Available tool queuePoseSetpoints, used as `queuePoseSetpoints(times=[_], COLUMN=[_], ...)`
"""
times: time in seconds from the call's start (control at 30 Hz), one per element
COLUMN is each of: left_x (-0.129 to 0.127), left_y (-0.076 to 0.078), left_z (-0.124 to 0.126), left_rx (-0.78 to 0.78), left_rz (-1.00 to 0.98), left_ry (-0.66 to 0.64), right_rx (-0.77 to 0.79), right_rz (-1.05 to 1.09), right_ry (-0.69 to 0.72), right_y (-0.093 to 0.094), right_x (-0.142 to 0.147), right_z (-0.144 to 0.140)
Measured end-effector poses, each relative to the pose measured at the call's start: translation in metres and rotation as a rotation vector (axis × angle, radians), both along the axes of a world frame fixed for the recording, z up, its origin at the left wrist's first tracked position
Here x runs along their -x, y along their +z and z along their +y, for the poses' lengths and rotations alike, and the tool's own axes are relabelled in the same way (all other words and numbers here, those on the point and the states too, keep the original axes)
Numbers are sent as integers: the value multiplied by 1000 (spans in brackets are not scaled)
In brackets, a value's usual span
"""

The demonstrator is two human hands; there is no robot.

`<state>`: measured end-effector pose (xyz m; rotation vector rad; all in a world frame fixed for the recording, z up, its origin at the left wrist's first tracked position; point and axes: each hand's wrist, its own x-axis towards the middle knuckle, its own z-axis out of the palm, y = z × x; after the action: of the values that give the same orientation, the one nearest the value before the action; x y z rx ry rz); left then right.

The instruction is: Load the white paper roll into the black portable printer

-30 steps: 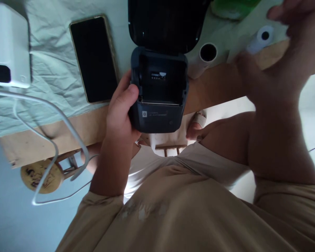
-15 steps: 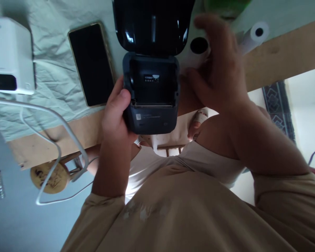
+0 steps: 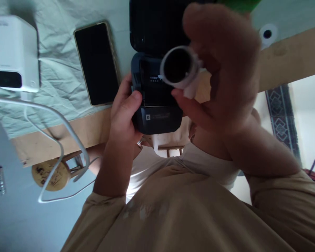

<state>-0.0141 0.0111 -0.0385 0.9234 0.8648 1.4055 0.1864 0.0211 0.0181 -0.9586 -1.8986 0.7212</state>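
My left hand (image 3: pixel 124 115) grips the left side of a small dark label printer (image 3: pixel 157 117) at the table's near edge. Its lid (image 3: pixel 154 28) stands open and the paper bay shows empty. My right hand (image 3: pixel 223 73) holds a white paper roll (image 3: pixel 180 68) with a dark hollow core, lifted above the printer's bay and close to the camera. The hand hides the right part of the printer.
A black phone (image 3: pixel 97 63) lies left of the printer on a wrinkled pale cloth (image 3: pixel 57 77). A white box-shaped device (image 3: pixel 15 52) sits far left with white cables (image 3: pixel 60 122) trailing off the wooden table edge (image 3: pixel 76 129). Another paper roll (image 3: pixel 267 34) lies at the back right.
My right hand came from the far right, took the paper roll that lay beside the printer, and lifted it over the open bay. My left hand kept holding the printer.
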Motion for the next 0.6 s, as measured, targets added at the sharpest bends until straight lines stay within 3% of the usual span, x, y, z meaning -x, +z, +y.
queuePoseSetpoints(times=[0.2, 0.47, 0.6], left_x=[0, 1, 1], left_y=[1, -4, 1], left_z=[-3, -2, -10], left_rx=[49, -7, 4], left_rz=[-1, -37, 20], left_ry=[-6, -54, -80], right_rx=[-164, -375, -337], right_rz=[-349, -300, -161], right_ry=[-172, 18, 105], right_y=[0, -6, -13], right_x=[15, 8, 4], right_z=[3, 4, 6])
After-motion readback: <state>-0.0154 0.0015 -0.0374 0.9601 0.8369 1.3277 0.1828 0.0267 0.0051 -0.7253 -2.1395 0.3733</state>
